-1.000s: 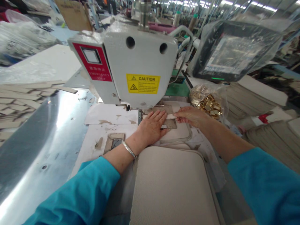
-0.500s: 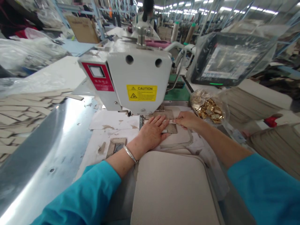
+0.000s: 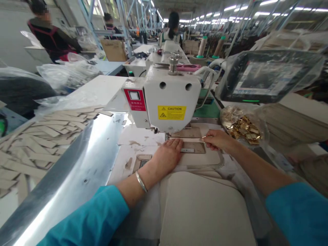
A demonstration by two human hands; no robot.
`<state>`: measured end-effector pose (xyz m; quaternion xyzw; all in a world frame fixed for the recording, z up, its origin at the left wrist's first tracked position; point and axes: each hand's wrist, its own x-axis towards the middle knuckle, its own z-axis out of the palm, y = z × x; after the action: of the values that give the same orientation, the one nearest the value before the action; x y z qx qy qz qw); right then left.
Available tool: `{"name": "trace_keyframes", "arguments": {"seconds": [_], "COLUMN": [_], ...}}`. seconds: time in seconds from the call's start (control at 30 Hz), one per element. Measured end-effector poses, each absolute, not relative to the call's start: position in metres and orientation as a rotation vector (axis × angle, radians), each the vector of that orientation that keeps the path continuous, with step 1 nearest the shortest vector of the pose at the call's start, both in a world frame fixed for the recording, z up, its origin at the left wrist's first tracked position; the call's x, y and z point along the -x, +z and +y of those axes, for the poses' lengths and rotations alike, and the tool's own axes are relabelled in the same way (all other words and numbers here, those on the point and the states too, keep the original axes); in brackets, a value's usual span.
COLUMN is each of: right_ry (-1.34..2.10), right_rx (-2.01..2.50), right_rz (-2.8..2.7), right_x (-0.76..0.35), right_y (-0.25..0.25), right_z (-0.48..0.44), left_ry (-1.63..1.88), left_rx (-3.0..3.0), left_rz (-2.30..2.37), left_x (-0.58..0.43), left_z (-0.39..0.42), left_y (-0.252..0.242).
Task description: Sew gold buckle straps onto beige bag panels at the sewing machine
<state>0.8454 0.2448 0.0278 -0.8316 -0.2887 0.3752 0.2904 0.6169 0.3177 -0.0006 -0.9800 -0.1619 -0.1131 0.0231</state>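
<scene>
A narrow beige strip [image 3: 192,139] lies across the slot of a template on a rounded beige panel [image 3: 205,159], under the head of a white sewing machine [image 3: 172,92]. My left hand [image 3: 166,154] rests flat with extended fingers over the strip's left end, close to the needle area. At the strip's right end my right hand [image 3: 216,139] pinches it between thumb and fingers. Something small and gold-coloured glints at those fingertips; its shape is unclear. Below the left hand's fingers shows a small metal plate [image 3: 188,150] on the template.
Stacked beige panels [image 3: 205,208] lie in front of me. Many loose strips [image 3: 38,147] cover the left side of the table. A plastic bag of gold metal pieces [image 3: 246,129] sits right, below a plastic-wrapped screen [image 3: 269,77]. Other people work farther back.
The camera view has tilted up and shifted left. My left hand has drawn back toward the left, uncovering more of the strip and template. My right hand still pinches the strip's right end.
</scene>
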Motion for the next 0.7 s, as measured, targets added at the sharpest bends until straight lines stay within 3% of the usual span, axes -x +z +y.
{"name": "trace_keyframes", "arguments": {"seconds": [0.7], "right_ry": [1.054], "right_rx": [2.272], "right_rz": [-0.804], "right_x": [-0.84], "right_y": [0.038], "right_z": [0.248], "left_ry": [-0.319], "left_rx": [2.973], "left_rz": [-0.537], "left_x": [-0.609], "left_z": [0.319], "left_y": [0.003]}}
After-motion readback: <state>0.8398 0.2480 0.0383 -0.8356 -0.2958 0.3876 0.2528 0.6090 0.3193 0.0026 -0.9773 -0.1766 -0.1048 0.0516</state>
